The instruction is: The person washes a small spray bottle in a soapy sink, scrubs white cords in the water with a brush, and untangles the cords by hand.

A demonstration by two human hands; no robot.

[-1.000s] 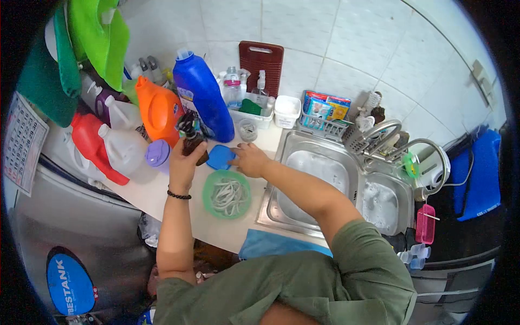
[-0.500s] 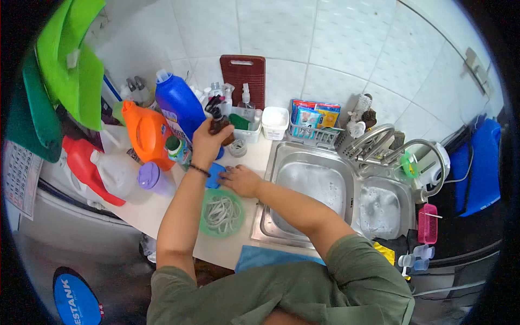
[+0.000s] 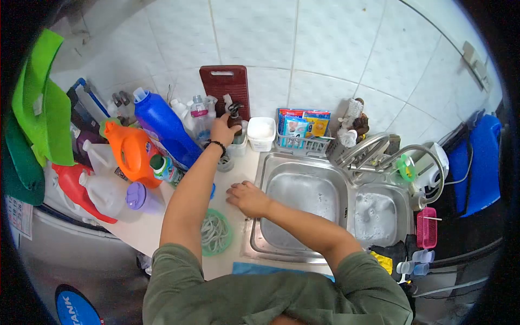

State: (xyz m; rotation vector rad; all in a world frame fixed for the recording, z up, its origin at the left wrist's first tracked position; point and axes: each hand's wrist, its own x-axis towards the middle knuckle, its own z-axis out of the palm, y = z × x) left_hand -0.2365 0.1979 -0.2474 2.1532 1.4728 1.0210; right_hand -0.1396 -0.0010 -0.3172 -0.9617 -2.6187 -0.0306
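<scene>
My left hand (image 3: 222,131) is closed round a dark brown pump bottle (image 3: 236,120) at the white basket (image 3: 236,151), in front of the maroon board (image 3: 226,86). Whether the bottle's base touches the basket floor is hidden. Palm down on the counter (image 3: 234,170), my right hand (image 3: 248,199) rests left of the large sink with its fingers stretched out, holding nothing. Between my arms lies a green bowl (image 3: 230,238) with pale, cord-like loops (image 3: 214,232). A blue item (image 3: 212,190) is mostly covered by my left forearm. Beside my left wrist stands a small clear jar (image 3: 225,164).
Left stand a blue jug (image 3: 165,130), an orange jug (image 3: 130,154), a white jug (image 3: 103,192) and a purple-lidded cup (image 3: 142,197). A white tub (image 3: 261,134) and a grey rack of packets (image 3: 302,143) line the wall. The double sink (image 3: 346,216) holds sudsy water.
My left hand has carried the brown bottle from above the counter back to the white basket. My right hand has come off the blue item onto the counter. The view has shifted.
</scene>
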